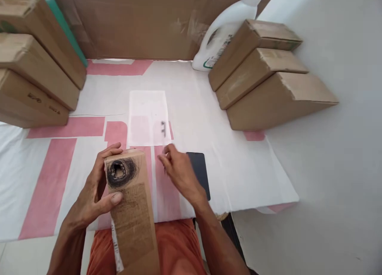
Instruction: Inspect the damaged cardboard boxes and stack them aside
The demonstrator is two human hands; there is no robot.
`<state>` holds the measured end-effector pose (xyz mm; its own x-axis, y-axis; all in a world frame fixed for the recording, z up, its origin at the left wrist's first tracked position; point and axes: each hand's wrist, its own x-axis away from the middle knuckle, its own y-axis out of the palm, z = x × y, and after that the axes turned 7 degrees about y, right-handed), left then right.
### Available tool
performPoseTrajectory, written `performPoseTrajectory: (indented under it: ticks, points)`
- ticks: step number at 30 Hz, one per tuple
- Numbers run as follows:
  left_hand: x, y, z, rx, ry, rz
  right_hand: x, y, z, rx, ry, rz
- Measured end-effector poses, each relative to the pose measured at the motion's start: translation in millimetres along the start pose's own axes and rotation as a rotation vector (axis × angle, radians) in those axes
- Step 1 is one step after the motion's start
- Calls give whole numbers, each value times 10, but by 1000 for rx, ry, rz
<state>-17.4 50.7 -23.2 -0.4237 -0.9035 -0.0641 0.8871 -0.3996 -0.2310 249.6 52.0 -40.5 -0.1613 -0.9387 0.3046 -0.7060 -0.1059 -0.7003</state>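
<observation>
Cardboard fills my left hand (97,187): I grip a long box (131,211) upright at the table's (238,163) near edge. My right hand (179,169) hovers unclenched, grasping nothing, beside a dark phone (200,169).

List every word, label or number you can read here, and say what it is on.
None reads clearly.
Label on the held box: print too blurred.
Black scribble on the same box: hides whatever lay beneath.
Marks on the lower left stacked box: illegible.
White jug label: too small.
</observation>
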Motion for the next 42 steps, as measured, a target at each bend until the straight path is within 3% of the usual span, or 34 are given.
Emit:
performPoseTrajectory:
  ticks: [4,7,13,17,23,27,29,33,36,39,42]
  points:
    - [-39,15,19,-45,8,-9,166,306,68,152,46,-32]
    - [-76,45,51,-47,0,-11,232,390,101,219,79,-28]
    - [-130,82,69,-41,10,-27,480,142,405,304,190,100]
    - [-167,106,55,-14,2,-44,707,-49,732,385,414,247]
    - [-196,178,86,18,-14,-61,674,-82,1001,-9,576,216]
    - [-153,180,93,41,-34,-43,669,-105,1008,-240,517,105]
    - [-133,172,89,51,-34,-36,737,-156,928,-458,494,46]
    - [-142,187,83,74,-16,-40,933,-360,543,-1058,445,-202]
    - [-179,239,77,97,-3,-48,1060,-477,167,-1262,342,-459]
    - [-200,300,44,105,22,-63,1122,-415,-81,-1380,292,-727]
    - [-198,334,-9,50,73,-60,1096,-202,-127,-1492,341,-844]
